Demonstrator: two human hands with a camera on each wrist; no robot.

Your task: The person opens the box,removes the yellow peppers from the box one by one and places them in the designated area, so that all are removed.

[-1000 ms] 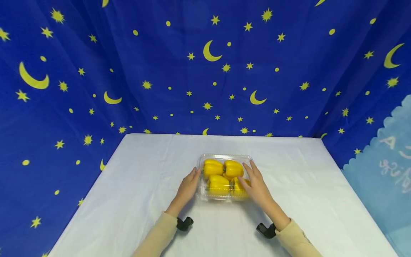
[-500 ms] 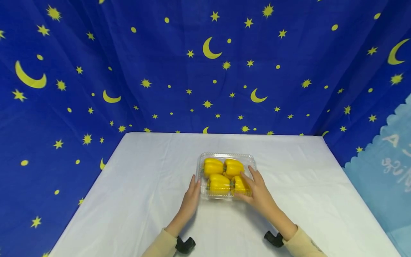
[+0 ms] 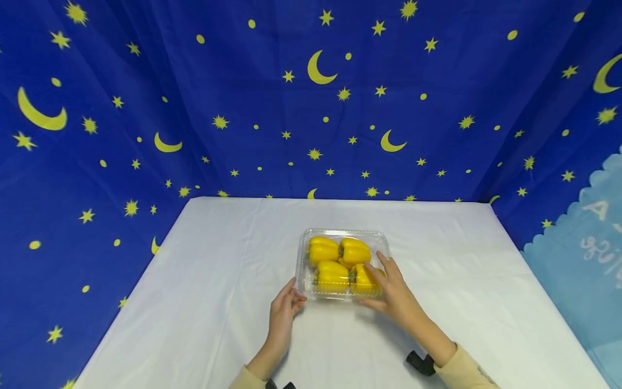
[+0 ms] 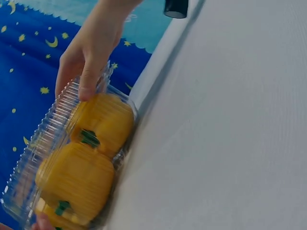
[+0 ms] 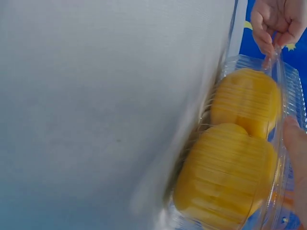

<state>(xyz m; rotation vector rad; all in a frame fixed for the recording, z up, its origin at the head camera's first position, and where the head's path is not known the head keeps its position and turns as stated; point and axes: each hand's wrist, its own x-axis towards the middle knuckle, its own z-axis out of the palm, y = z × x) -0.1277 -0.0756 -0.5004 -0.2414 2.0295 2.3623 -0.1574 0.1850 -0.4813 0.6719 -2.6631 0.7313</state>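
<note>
Four yellow peppers (image 3: 332,275) in a clear ridged box (image 3: 302,275) — left hand (image 3: 284,313) pinches its corner, right hand (image 3: 399,297) spread on it.

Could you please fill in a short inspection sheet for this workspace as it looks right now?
Surface: table covered with white cloth, slightly creased.
Job's things: four yellow peppers inside a clear plastic container on the cloth; whether its lid is fully fastened, cannot tell.
Clutter: nothing seen.
Left hand: pinches the container's edge at the near left corner.
Right hand: lies over the container's right end, fingers spread; whether it grips, cannot tell.
Cables: nothing seen.
Surroundings: blue drape with yellow moons and stars behind and at the sides; light blue panel with white lettering at the right; black fitting at the right wrist.
</note>
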